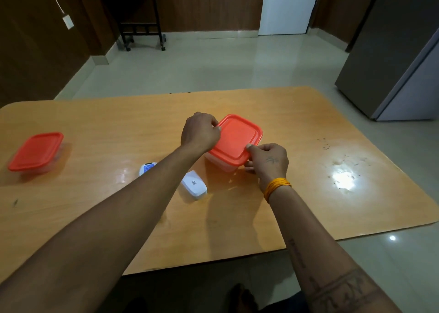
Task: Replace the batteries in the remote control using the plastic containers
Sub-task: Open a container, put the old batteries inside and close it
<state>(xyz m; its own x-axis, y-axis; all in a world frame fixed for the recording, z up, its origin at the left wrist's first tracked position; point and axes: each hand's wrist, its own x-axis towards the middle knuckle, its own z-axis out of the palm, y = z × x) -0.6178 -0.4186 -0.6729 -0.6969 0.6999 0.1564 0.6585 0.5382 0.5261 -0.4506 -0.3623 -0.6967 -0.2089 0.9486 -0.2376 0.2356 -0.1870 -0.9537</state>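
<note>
Nearest me, under my left forearm, lies the white plastic remote control (193,184), with a second white piece (147,167) just left of that arm. Beyond it, my right hand (269,161), an orange thread band (276,186) on its wrist, pinches the near corner of the square orange-lidded clear plastic container (236,140). My left hand (200,130) grips its far left corner. Well left of both hands sits another orange-lidded container (35,151) on the tan wooden table (297,132).

The left forearm (133,203) hides most of the remote control (147,167); both containers' contents are unreadable.
</note>
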